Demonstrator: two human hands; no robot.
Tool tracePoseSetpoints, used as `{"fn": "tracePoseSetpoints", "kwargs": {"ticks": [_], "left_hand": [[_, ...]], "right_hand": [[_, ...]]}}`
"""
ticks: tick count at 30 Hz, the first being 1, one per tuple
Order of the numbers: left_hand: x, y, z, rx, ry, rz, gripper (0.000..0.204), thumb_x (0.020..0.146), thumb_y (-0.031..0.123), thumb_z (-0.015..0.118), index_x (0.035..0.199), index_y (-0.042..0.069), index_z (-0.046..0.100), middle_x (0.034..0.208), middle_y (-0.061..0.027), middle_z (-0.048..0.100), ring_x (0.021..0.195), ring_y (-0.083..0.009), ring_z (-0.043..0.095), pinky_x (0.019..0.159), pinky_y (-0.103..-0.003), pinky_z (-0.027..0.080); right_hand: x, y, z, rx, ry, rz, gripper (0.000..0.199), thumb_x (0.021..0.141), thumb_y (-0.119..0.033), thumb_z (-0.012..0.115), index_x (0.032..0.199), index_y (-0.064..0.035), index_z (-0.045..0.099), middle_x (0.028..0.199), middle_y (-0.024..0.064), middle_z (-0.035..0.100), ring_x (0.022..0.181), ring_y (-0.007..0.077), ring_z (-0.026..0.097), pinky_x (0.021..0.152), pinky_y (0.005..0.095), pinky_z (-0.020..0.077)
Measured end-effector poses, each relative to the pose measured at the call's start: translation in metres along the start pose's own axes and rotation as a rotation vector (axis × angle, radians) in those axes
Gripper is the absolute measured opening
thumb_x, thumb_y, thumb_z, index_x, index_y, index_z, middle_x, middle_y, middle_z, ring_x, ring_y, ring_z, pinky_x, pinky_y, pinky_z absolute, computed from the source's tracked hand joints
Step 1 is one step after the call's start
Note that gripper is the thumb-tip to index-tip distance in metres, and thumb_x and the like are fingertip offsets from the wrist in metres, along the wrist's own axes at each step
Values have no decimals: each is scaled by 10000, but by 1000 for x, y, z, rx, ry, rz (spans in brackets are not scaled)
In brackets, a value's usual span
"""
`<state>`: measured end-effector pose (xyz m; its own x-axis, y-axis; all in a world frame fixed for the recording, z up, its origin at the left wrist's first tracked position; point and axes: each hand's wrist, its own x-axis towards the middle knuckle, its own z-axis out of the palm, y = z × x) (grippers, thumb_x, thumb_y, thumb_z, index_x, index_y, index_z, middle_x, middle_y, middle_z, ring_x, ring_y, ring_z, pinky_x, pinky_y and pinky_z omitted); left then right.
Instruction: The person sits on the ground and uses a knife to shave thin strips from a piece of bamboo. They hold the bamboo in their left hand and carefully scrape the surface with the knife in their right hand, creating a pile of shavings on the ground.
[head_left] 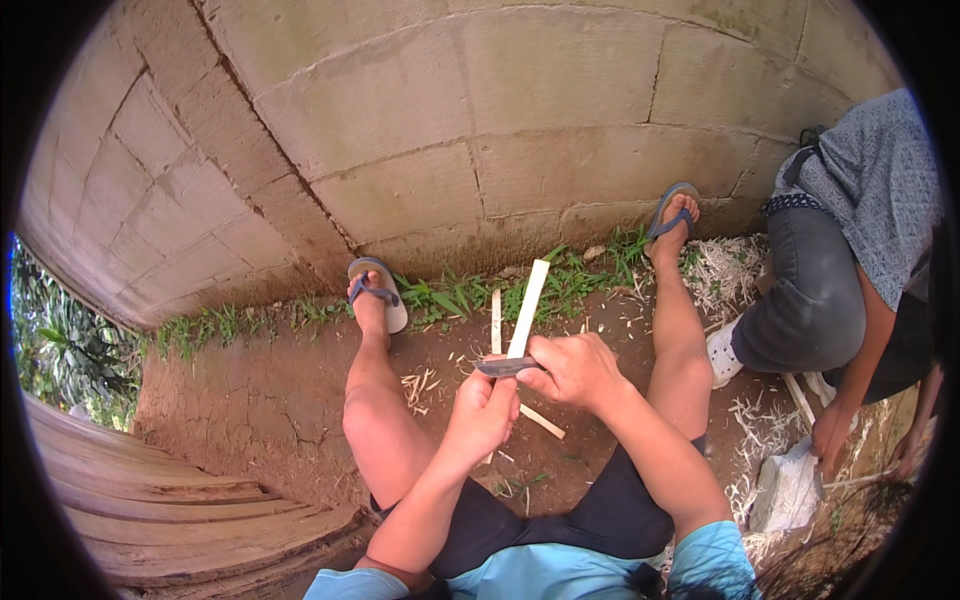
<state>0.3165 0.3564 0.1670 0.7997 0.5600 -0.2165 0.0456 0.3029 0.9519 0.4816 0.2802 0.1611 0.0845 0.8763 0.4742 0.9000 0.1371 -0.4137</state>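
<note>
My left hand grips the handle of a knife, whose dark blade lies crosswise against a pale flat wooden strip. My right hand holds that strip near its lower end; the strip points up and away toward the wall. Both hands meet between my bare knees. Another thin pale strip stands just left of the held one. It is unclear whether a hand holds it.
A block wall rises ahead with grass along its foot. Wood shavings lie on the dirt. A person in grey crouches at the right, with a hand near a white stone. Wooden planks are at lower left.
</note>
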Motion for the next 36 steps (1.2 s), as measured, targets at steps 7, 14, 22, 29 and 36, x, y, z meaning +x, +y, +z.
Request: {"fn": "tracePoseSetpoints", "kwargs": {"ticks": [7, 14, 22, 29, 36], "left_hand": [[-1, 1, 10, 232, 50, 60, 160, 998, 209, 401, 972, 71, 477, 558, 2, 468, 479, -72, 439, 451, -247, 360], [7, -6, 15, 177, 65, 26, 234, 1014, 285, 346, 1002, 74, 448, 556, 1, 435, 380, -69, 341, 348, -213, 292], [5, -7, 8, 55, 74, -65, 237, 1005, 266, 372, 1053, 57, 474, 595, -18, 478, 398, -81, 407, 362, -233, 341], [4, 0, 13, 142, 102, -48, 240, 1004, 268, 380, 1039, 48, 468, 639, -20, 504, 438, -80, 474, 389, -220, 378], [12, -17, 6, 116, 156, 80, 209, 1009, 219, 375, 1082, 37, 445, 751, -38, 546, 491, -76, 514, 424, -216, 430]], "right_hand": [[1, 22, 12, -161, 143, -132, 591, 889, -613, 410, 659, -72, 470, 545, 109, 519, 483, 309, 564, 420, 390, 441], [7, 54, 5, -177, 289, 55, 561, 903, -579, 430, 649, -79, 454, 523, 113, 517, 464, 317, 549, 412, 402, 436], [4, 14, 15, -16, 69, 21, 493, 866, -512, 549, 666, -64, 501, 573, 117, 578, 514, 324, 597, 447, 404, 465], [0, 7, 6, 85, 80, 147, 396, 859, -448, 598, 826, -60, 526, 611, 110, 603, 538, 310, 615, 483, 390, 481], [1, 11, 7, 190, 272, 234, 228, 861, -267, 620, 941, -65, 553, 671, 116, 627, 578, 286, 634, 511, 363, 487]]}}
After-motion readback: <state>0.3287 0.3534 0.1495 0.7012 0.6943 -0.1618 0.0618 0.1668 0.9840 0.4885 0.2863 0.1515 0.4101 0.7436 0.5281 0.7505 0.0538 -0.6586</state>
